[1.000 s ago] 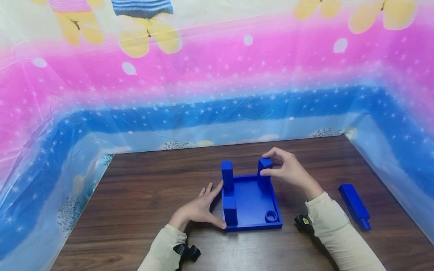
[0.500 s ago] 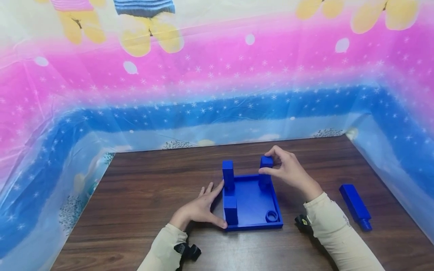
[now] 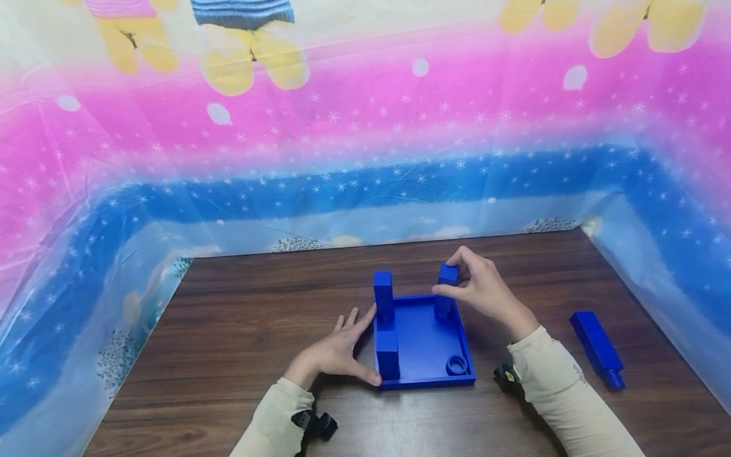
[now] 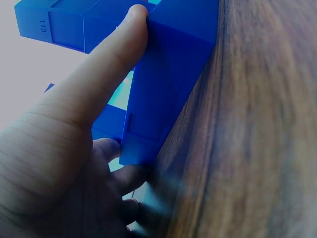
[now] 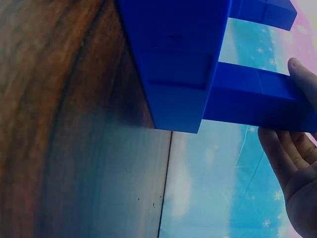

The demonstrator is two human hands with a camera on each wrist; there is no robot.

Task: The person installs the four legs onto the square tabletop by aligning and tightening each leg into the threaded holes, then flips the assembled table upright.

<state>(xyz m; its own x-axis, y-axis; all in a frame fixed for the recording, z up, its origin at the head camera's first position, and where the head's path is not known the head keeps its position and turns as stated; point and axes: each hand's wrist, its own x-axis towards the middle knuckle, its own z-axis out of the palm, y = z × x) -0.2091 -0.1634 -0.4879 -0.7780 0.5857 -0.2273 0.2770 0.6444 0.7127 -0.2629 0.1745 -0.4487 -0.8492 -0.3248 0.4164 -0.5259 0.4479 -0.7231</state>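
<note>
A shallow blue square base with a raised rim (image 3: 425, 343) lies on the table in the head view. Blue square posts stand upright at its far left corner (image 3: 383, 295) and near left corner (image 3: 388, 355). At the far right corner, my right hand (image 3: 491, 289) pinches the top of another upright post (image 3: 448, 274) between thumb and fingers; the right wrist view shows this post (image 5: 252, 99) from the side. My left hand (image 3: 334, 354) spreads along the base's left side, thumb at the near corner, fingers against the outer wall (image 4: 171, 74).
A round socket ring (image 3: 456, 365) sits in the base's near right corner. One loose blue post (image 3: 596, 346) with a narrow round end lies on the wooden table (image 3: 245, 317) to the right. A patterned pink and blue cloth (image 3: 342, 158) hangs behind the table.
The post in my right hand has turned about its upright axis, and my right thumb has shifted slightly left across it. My left hand and the base stay in place.
</note>
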